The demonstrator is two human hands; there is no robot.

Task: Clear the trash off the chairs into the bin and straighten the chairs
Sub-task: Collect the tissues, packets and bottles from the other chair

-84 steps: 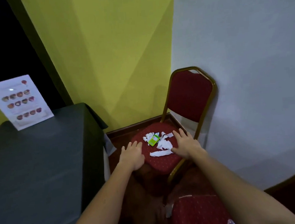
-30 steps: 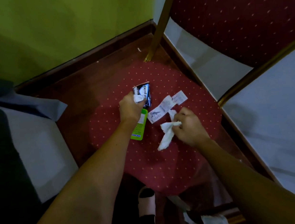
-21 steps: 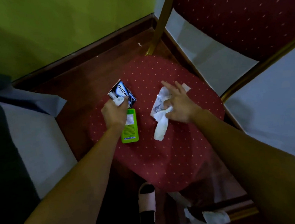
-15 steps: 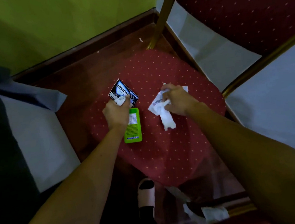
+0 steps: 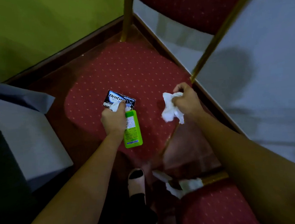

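A red dotted chair seat with a gold frame lies below me. My left hand grips a black gum packet, a green mints box and a scrap of white paper together, just above the seat. My right hand holds a bunch of crumpled white paper over the seat's right edge. No loose paper shows on the seat. No bin is in view.
A second red chair stands at the bottom right with crumpled white paper at its front edge. A table with a dark cloth over white is on the left. A green wall and a white panel close in the corner. A foot in a sandal shows below.
My right hand gathered the last paper strips from the seat and drew back to the right with them. My left hand kept the packet and box and lifted slightly.
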